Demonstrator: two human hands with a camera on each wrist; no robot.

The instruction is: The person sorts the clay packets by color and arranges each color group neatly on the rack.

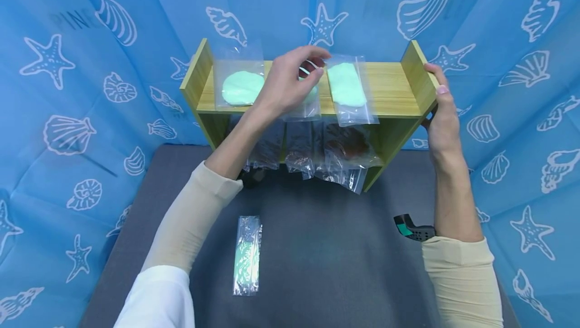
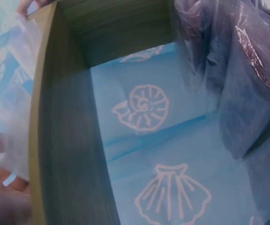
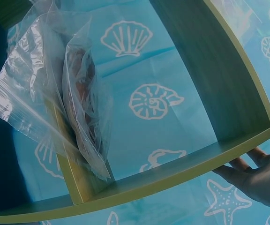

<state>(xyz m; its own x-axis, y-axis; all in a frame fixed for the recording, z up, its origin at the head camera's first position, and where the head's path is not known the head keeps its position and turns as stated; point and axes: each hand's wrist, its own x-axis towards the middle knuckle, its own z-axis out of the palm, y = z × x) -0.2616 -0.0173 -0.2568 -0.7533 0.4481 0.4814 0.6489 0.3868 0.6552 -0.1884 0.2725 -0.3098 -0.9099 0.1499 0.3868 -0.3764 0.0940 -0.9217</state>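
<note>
A small wooden shelf (image 1: 389, 86) stands at the back of the dark mat. On its top board lie three clear bags, each with a pale green disc: a left bag (image 1: 238, 86), a middle bag (image 1: 304, 109) and a right bag (image 1: 348, 86). My left hand (image 1: 317, 66) lies over the middle bag and pinches its top edge between thumb and curled fingers. My right hand (image 1: 431, 93) grips the shelf's right side panel, its fingers (image 3: 261, 176) wrapped round the board (image 3: 210, 70). Clear bags with brown contents (image 1: 344, 149) (image 3: 81, 93) (image 2: 257, 61) hang from the lower compartment.
Another clear bag with a green piece (image 1: 247, 255) lies flat on the grey mat (image 1: 326, 247) near my left forearm. A blue cloth printed with shells and starfish (image 1: 68, 116) surrounds the mat on all sides. A black and teal wrist strap (image 1: 412, 228) shows by my right forearm.
</note>
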